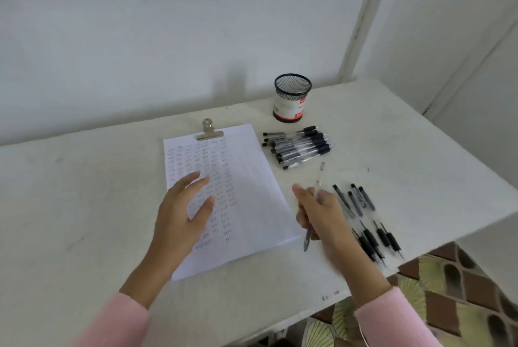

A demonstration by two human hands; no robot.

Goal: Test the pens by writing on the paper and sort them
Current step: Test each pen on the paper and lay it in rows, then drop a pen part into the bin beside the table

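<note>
Right hand [319, 212] grips a pen [307, 242] just right of the paper [252, 184], both motion-blurred. Left hand [182, 212] is spread, fingers straight, over the written columns; contact unclear. Pen pile [298, 147] lies beside the mesh cup [292, 97]; a loose pen group [372, 231] at the table [84, 206] edge is partly hidden behind the right hand.

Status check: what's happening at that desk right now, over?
Left hand open over the white clipped paper sheet. Right hand grips one clear-barrelled pen beside it. Two groups of black-capped pens lie to the right, nothing blocking.
</note>
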